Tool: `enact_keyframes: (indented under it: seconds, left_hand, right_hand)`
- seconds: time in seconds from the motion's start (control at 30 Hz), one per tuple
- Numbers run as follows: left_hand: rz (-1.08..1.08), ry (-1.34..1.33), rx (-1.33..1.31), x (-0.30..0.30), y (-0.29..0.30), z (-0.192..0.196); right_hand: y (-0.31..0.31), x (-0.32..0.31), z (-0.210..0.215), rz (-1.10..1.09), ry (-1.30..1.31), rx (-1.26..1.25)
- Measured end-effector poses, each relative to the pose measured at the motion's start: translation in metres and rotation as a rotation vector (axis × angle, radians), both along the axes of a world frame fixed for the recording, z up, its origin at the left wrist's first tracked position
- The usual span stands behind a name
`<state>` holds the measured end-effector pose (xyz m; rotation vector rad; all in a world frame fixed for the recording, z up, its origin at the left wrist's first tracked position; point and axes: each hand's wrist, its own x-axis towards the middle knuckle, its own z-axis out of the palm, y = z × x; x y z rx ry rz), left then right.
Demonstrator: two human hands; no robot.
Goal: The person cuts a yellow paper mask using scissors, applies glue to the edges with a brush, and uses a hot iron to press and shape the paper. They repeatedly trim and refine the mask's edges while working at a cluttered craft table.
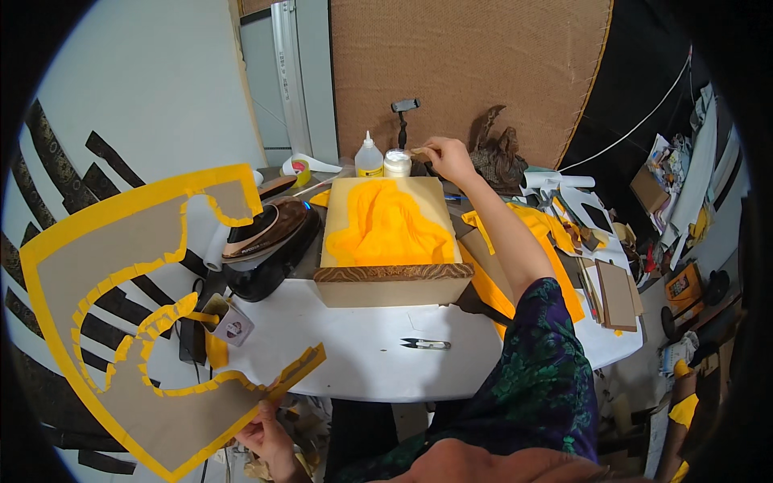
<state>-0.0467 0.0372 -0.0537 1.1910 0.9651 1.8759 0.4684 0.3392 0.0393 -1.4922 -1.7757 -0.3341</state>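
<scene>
My left hand [272,443] is closed on the lower edge of a large grey-brown cardboard panel [60,266]. Yellow fabric is folded over the panel's border and snipped into tabs along its curved cutout. The panel is raised at the left, tilted. My right hand [447,157] reaches to the back of the table, fingers pinched on a small tan thing too small to name, beside an open white jar [397,165]. In front of the jar stands a cream box [338,291] with draped yellow fabric [386,229] on its face and a patterned brown strip [394,275] across it.
A squeeze bottle [369,159] stands beside the jar. At the left are an iron [270,241] and a small tin [233,322]. Thread snips [427,344] lie on the white tabletop [362,370]. Yellow fabric pieces [527,233] and cardboard offcuts [617,296] lie at the right.
</scene>
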Motion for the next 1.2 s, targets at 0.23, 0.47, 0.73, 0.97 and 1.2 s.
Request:
enact_keyframes:
  seconds: [0.23,0.47,0.73,0.97,1.2]
  left_hand:
    - [-0.013,0.001,0.012,0.004,-0.001,0.002]
    - [-0.013,-0.027,-0.028,0.007,-0.003,0.006]
    - [-0.188,-0.278,0.071,0.051,0.020,0.049]
    - [-0.377,-0.356,0.011,0.072,0.005,0.064]
    - [-0.535,-0.357,0.012,0.088,-0.020,0.066]
  right_hand:
    - [0.025,0.001,-0.035,-0.089,1.140,0.007]
    - [0.016,0.004,-0.047,-0.137,1.295,-0.110]
    - [-0.150,-0.070,0.043,0.270,1.170,0.163]
    - [-0.342,-0.180,0.033,0.539,0.959,0.399]
    - [-0.386,-0.203,0.020,0.675,0.759,0.385]
